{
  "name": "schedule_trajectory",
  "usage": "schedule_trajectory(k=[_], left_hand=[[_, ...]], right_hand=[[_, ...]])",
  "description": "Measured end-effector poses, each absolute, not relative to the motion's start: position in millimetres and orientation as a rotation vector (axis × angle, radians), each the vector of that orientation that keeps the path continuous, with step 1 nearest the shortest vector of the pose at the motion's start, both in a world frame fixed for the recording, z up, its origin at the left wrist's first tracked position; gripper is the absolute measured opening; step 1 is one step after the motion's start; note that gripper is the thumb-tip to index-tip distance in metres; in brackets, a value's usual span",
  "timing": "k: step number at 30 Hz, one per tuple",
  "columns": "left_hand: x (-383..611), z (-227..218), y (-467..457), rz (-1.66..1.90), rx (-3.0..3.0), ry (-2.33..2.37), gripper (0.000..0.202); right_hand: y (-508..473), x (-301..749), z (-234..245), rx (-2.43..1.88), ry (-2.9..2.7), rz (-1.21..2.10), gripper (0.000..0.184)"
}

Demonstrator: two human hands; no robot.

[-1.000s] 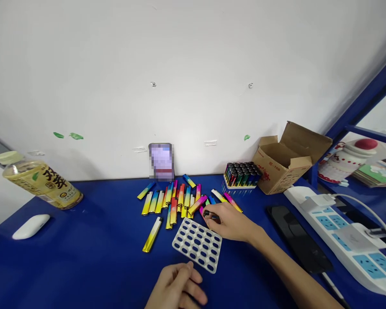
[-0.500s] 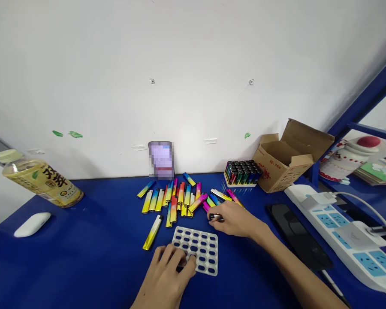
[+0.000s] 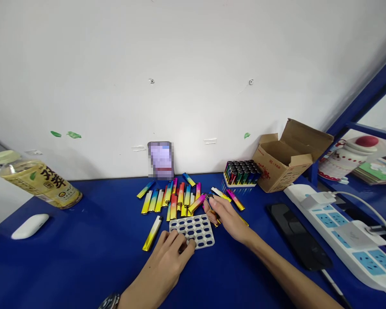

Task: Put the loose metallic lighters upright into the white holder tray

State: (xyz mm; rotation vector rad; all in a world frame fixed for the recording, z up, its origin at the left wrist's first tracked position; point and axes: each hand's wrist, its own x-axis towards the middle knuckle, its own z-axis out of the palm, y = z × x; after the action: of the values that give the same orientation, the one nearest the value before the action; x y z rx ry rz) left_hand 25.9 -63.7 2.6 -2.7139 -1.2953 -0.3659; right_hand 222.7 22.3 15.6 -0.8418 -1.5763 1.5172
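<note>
My left hand (image 3: 169, 259) has its curled fingers and thumb on the near left edge of a white plastic tray (image 3: 208, 243) with rows of oval holes, gripping it on the blue table. Just beyond the tray's far right corner, my right hand (image 3: 227, 216) pinches a lighter, mostly covered by the fingers; a dark top end and a shiny golden end show. Several multicoloured lighters (image 3: 173, 207) lie in a loose pile behind the tray. One white-and-yellow lighter (image 3: 152, 234) lies apart, left of the tray. A pink-and-yellow lighter (image 3: 235, 199) rests beyond my right hand.
A filled rack of lighters (image 3: 242, 173) stands by the wall beside an open cardboard box (image 3: 273, 169). At right lie a black phone (image 3: 297, 236) and a power strip (image 3: 349, 240). A drink bottle (image 3: 45, 180) and white case (image 3: 30, 226) are at left. Another phone (image 3: 161, 159) leans on the wall.
The tray and my left hand have shifted away from me and slightly left. My right hand has turned and moved slightly up, raising the lighter's dark end.
</note>
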Motion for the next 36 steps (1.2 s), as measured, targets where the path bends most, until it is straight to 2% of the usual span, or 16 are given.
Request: schedule_trajectory(k=[4, 8, 11, 15, 19, 23, 27, 32, 34, 36], left_hand=[[21, 6, -61, -0.526, -2.648, -1.176, 0.022], [3, 9, -55, -0.773, -2.410, -1.385, 0.016], [-14, 9, -50, -0.702, -2.195, -1.760, 0.023], [-24, 7, -45, -0.489, -2.207, -2.178, 0.029], [-23, 3, -42, -0.448, -2.295, -2.310, 0.025], [-27, 3, -42, -0.588, -2.333, -2.425, 0.022], [-28, 9, -46, -0.997, -2.361, -2.576, 0.022], [-19, 17, -34, -2.010, -2.238, -2.561, 0.020], [-16, 18, -25, -2.401, -2.070, -2.567, 0.027], [-15, 19, -19, -2.613, -1.936, -2.615, 0.041]], right_hand=[[23, 212, 11, -0.784, -1.193, 1.745, 0.057], [20, 205, 15, -0.852, -0.906, 1.877, 0.057], [19, 204, 20, -0.930, -0.761, 1.897, 0.056], [18, 204, 26, -1.077, -0.634, 1.832, 0.054], [17, 204, 32, -1.072, -0.641, 1.844, 0.055], [17, 204, 32, -1.124, -0.686, 1.846, 0.054], [19, 202, 28, -0.902, -0.974, 1.851, 0.051], [17, 191, 29, -0.817, -1.605, 1.437, 0.038], [17, 185, 26, -0.810, -1.786, 1.260, 0.042], [17, 178, 22, -0.780, -1.886, 1.201, 0.041]])
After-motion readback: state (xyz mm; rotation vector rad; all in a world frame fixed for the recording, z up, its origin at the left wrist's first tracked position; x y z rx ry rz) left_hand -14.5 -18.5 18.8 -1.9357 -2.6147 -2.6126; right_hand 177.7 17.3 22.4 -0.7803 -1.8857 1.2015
